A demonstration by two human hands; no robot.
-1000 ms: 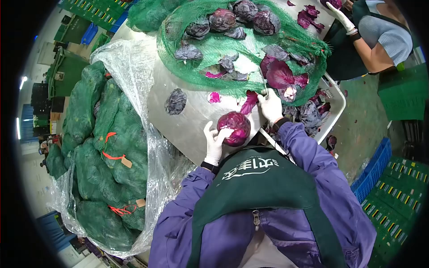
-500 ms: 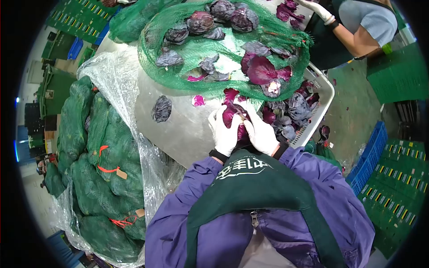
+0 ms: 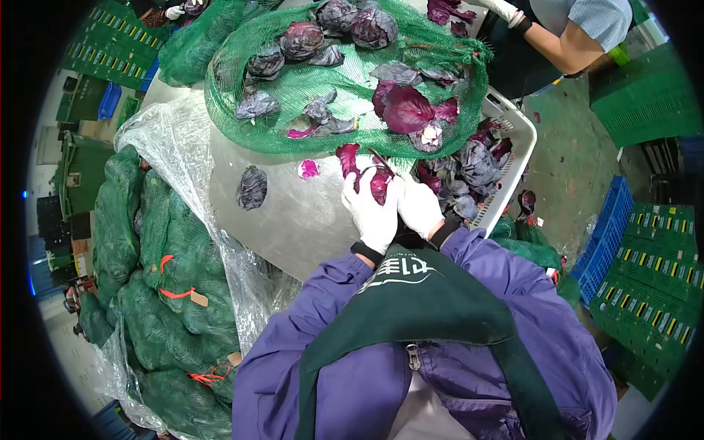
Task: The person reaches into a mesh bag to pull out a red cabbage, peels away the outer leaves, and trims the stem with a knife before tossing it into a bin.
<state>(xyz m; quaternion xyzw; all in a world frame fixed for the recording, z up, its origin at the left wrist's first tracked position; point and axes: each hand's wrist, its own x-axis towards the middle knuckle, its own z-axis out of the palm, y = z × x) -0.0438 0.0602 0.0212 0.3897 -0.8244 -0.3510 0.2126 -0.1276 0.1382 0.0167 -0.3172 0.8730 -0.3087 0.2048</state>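
**Both gloved hands close on a red cabbage at the near tabletop edge**

At the near edge of the steel tabletop (image 3: 293, 220), seen from the head camera, the left hand (image 3: 372, 209) and right hand (image 3: 418, 207) sit side by side, each gloved in white. Between them is a red cabbage (image 3: 380, 183), mostly hidden; its visible part pokes out just beyond the fingers, toward the far side. Both grips are wrapped around it, the left cupping from the left, the right pressing from the right. A thin dark blade-like tool (image 3: 381, 161) slants up from the right hand; what it is cannot be told. Neither hand is nearer: both touch. Just right lies a white crate (image 3: 522, 158) of leaves; beyond, green netting (image 3: 352, 81) holds more cabbages.
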